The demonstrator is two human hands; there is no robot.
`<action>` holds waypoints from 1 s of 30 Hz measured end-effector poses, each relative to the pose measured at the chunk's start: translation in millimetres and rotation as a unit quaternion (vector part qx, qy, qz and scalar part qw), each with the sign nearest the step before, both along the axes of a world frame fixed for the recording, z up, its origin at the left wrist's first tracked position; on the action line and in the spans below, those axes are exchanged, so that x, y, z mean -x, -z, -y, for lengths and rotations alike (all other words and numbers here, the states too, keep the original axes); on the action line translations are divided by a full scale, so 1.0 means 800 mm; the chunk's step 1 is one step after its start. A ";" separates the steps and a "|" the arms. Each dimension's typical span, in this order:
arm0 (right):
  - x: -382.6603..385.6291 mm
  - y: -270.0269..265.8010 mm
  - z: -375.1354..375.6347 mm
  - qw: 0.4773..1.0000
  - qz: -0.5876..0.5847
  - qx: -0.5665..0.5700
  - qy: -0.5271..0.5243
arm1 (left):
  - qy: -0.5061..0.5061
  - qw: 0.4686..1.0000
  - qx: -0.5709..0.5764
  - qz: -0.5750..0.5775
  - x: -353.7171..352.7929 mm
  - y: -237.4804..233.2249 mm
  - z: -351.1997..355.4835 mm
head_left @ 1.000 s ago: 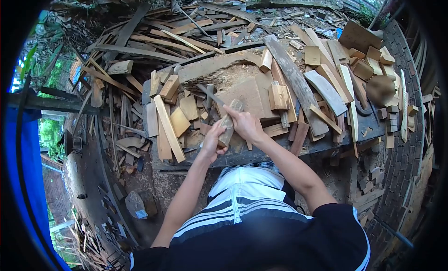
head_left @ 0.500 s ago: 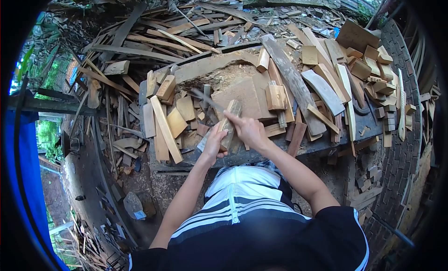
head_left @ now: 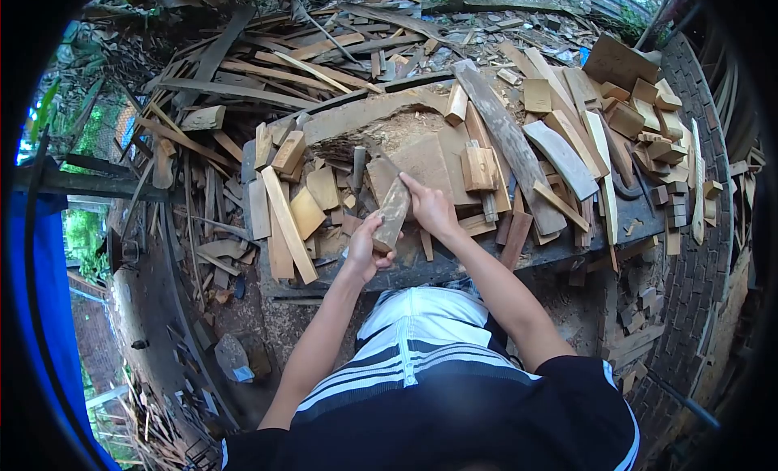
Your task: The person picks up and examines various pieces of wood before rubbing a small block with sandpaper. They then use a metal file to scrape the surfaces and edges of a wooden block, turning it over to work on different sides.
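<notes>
My left hand [head_left: 369, 246] is closed round the lower end of a weathered wood block [head_left: 394, 211], which it holds tilted above the workbench's front edge. My right hand [head_left: 432, 207] is closed on a narrow grey blade [head_left: 386, 160] that points up and to the left; its handle is hidden in the fingers. The index finger of my right hand lies close to the block's upper end; whether it touches cannot be made out. Beyond them a flat wooden slab [head_left: 425, 167] lies on the bench, with a short round wooden peg [head_left: 359, 164] upright at its left.
Wood offcuts [head_left: 308, 213] crowd the bench's left side. A long grey plank [head_left: 510, 143] and a pile of small blocks [head_left: 648, 118] lie to the right. Loose boards [head_left: 235, 90] are heaped behind. A log stump [head_left: 235, 357] stands on the ground at left.
The grey blade has swung from pointing left to pointing more upward. The wood block has turned in my left hand, showing a broader face. My right hand has shifted slightly.
</notes>
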State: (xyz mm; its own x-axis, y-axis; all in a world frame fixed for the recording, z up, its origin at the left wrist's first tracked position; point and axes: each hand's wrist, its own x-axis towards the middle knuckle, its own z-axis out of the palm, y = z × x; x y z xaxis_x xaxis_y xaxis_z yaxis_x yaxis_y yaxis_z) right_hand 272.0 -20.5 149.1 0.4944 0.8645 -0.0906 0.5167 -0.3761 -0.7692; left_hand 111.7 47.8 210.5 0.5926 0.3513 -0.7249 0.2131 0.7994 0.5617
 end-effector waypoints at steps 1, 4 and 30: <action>-0.004 0.002 -0.008 1.000 -0.010 0.021 0.018 | 0.010 1.000 -0.015 0.003 0.000 0.000 0.001; 0.006 0.002 -0.001 0.999 -0.027 -0.016 0.028 | -0.014 0.999 -0.036 -0.012 -0.005 -0.012 0.015; 0.018 0.003 0.003 0.999 -0.022 0.041 0.025 | -0.072 0.992 0.076 0.072 0.033 0.027 0.017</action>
State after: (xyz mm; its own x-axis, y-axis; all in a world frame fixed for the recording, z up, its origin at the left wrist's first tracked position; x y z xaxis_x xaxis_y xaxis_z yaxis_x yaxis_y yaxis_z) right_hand 257.9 -22.5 146.7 0.5304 0.8276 -0.1835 0.4620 -0.4637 -0.7560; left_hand 85.4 34.3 188.8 0.6456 0.3334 -0.6870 0.0158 0.8936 0.4486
